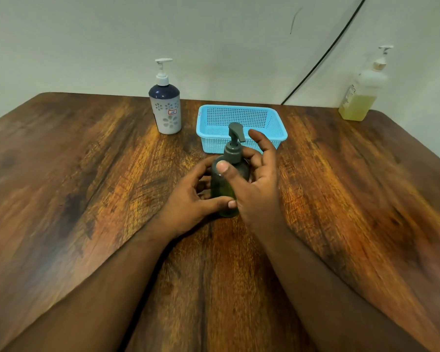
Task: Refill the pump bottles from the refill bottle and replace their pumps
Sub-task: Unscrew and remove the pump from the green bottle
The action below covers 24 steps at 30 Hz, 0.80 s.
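Steadying green pump bottle near centre of counter: left hand grip clasping its base, right hand splayed, released beside pump. All pumps on; refill bottle far right untouched. Refilling likely unstarted.

Sitting toward the back of a wooden table — a light blue plastic basket, holding nothing visible. Running up the pale wall behind — a thin black cable.
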Available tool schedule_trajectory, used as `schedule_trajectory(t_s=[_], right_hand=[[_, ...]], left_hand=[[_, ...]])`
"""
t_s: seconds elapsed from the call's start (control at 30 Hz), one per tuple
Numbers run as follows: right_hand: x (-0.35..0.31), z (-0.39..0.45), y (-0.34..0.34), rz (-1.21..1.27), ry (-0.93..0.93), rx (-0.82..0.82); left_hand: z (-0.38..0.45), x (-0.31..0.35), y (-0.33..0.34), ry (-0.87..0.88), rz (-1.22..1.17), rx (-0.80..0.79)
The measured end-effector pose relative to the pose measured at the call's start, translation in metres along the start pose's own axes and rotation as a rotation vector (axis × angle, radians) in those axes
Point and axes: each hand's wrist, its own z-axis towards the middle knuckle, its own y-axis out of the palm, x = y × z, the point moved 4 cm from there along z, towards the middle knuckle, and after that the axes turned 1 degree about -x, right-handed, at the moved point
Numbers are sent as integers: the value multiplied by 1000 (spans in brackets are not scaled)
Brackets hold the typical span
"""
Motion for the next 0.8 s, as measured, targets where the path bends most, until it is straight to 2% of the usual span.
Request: schedule_trajectory(t_s=[0.4,0.6,0.8], right_hand=[[-19,9,-7,103,-143,14],[-54,16,-33,305,-310,216],[-57,11,-50,412,-217,331]], left_hand=[[2,-9,0,-25,-31,-19],[3,-12,-1,-55,-58,-15],[2,-11,0,-63,-41,-6]])
